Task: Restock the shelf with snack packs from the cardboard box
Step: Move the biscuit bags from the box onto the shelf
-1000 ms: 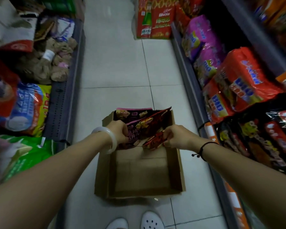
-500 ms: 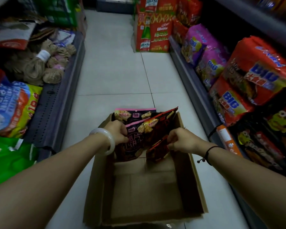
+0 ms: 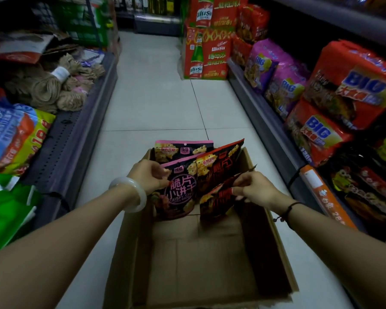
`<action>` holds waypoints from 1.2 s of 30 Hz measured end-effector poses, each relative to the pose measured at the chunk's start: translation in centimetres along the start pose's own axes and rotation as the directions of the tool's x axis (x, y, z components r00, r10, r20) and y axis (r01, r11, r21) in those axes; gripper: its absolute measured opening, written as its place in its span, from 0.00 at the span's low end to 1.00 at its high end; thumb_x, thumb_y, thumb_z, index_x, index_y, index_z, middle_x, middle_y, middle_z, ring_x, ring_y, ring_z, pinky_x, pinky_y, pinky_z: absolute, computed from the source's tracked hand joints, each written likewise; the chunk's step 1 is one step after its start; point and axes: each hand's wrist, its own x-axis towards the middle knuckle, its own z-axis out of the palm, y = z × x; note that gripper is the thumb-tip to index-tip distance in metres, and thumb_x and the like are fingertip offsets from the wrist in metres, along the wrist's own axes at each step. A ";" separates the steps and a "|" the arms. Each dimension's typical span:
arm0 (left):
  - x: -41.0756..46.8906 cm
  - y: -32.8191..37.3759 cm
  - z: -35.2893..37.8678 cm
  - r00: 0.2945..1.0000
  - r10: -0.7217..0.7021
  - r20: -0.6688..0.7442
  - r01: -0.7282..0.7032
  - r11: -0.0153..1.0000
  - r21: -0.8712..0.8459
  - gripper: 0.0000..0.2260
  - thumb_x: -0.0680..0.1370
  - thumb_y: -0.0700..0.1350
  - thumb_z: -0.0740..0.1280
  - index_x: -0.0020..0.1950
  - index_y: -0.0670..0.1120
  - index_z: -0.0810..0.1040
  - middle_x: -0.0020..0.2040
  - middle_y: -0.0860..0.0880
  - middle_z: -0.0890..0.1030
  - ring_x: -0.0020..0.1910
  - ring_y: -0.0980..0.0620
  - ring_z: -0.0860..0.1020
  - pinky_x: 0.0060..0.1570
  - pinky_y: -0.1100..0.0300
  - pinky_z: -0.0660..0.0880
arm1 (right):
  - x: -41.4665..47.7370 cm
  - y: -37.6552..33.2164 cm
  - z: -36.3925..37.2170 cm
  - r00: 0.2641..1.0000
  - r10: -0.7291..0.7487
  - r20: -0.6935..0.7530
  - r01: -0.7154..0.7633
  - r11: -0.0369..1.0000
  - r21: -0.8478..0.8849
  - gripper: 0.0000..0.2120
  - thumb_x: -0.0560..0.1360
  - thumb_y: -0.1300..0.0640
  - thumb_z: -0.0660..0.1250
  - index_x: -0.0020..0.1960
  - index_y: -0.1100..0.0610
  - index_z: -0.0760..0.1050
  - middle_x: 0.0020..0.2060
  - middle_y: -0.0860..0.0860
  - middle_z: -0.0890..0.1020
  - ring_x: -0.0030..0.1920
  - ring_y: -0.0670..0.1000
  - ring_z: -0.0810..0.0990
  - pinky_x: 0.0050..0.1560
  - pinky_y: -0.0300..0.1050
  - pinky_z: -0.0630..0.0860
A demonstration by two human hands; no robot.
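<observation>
An open cardboard box stands on the aisle floor below me, its near half bare. Several dark snack packs lean upright at its far end. My left hand, with a white bangle on the wrist, pinches the top edge of a black and pink snack pack. My right hand grips the top of a black and red snack pack beside it. Another red pack and a pink-topped pack stand behind them. The shelf on my right holds noodle multipacks.
Red and purple BIG noodle packs fill the right shelf, with dark packs lower down. A left shelf carries rope bundles and bagged goods. Red Wusu beer cartons are stacked at the aisle's far end. White floor tiles run between the shelves.
The view has tilted up and closer to the box. Both hands stay on the packs at the far end and have lifted them slightly, with the right hand's red pack pulled up and apart.
</observation>
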 end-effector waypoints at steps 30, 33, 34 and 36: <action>4.4 -2.7 2.6 0.901 -0.032 -0.433 0.020 0.999 -0.031 0.14 0.68 0.44 0.75 0.45 0.47 0.71 0.47 0.49 0.71 0.48 0.48 0.74 0.47 0.53 0.75 | 5.3 1.3 2.3 0.968 0.049 -0.247 0.019 0.964 0.264 0.36 0.70 0.57 0.74 0.72 0.56 0.59 0.60 0.54 0.77 0.58 0.59 0.79 0.55 0.53 0.79; 4.9 -3.4 2.5 0.890 -0.092 -0.447 0.067 0.995 -0.072 0.18 0.67 0.44 0.76 0.47 0.46 0.69 0.48 0.48 0.71 0.51 0.45 0.73 0.48 0.51 0.74 | 5.8 1.5 2.3 0.968 0.053 -0.247 0.017 0.962 0.272 0.38 0.70 0.56 0.74 0.73 0.56 0.58 0.60 0.54 0.77 0.57 0.59 0.80 0.53 0.52 0.79; 5.1 -3.5 2.5 0.890 -0.118 -0.441 0.084 0.992 -0.096 0.19 0.66 0.44 0.77 0.49 0.46 0.69 0.49 0.47 0.71 0.52 0.44 0.74 0.49 0.49 0.75 | 6.0 1.5 2.4 0.968 0.054 -0.245 0.014 0.963 0.269 0.38 0.70 0.55 0.74 0.73 0.56 0.57 0.60 0.54 0.77 0.56 0.58 0.80 0.50 0.51 0.80; 5.3 -3.7 2.5 0.887 -0.202 -0.416 0.138 0.974 -0.179 0.23 0.66 0.45 0.77 0.53 0.44 0.69 0.51 0.44 0.74 0.53 0.44 0.75 0.51 0.47 0.76 | 6.3 1.5 2.6 0.969 0.058 -0.241 0.012 0.961 0.276 0.38 0.71 0.57 0.74 0.74 0.57 0.57 0.56 0.53 0.78 0.49 0.55 0.82 0.40 0.44 0.79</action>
